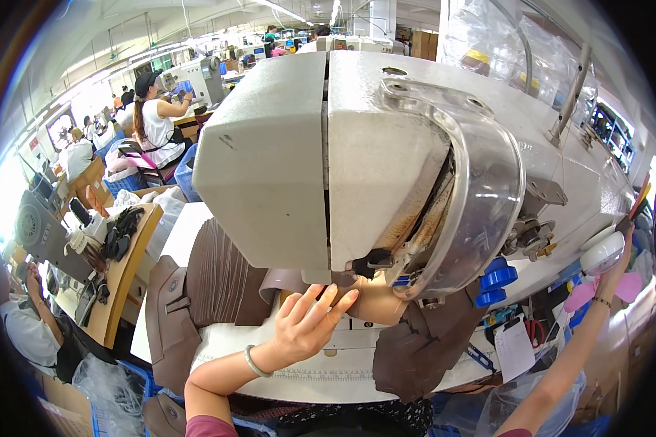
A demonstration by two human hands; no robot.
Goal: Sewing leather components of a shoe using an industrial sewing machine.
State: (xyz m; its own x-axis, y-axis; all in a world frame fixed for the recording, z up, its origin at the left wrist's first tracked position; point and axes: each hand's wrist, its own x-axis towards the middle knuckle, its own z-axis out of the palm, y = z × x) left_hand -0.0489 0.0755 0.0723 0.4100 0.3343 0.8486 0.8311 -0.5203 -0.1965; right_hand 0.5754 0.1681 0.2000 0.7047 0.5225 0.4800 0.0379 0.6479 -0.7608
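Observation:
My left hand [302, 328], with a pale bangle at the wrist, lies under the head of a large grey-white sewing machine [270, 167]. Its fingers are stretched and slightly apart, tips resting on a brown leather-like piece [275, 282] by the needle area. The needle itself is hidden behind the machine head. A tan piece [383, 304] lies just right of the fingertips. My right arm reaches far right along the machine, and my right hand [622, 234] is beside a white round part [603, 253]. Its fingers are too small and partly hidden to read.
A stack of brown pieces [222, 280] and a shaped brown panel [169, 320] lie left on the white table [284, 375]. More dark brown pieces [423, 342] hang at the front edge. Right are red-handled scissors [534, 331] and paper [514, 349]. Other people work at left.

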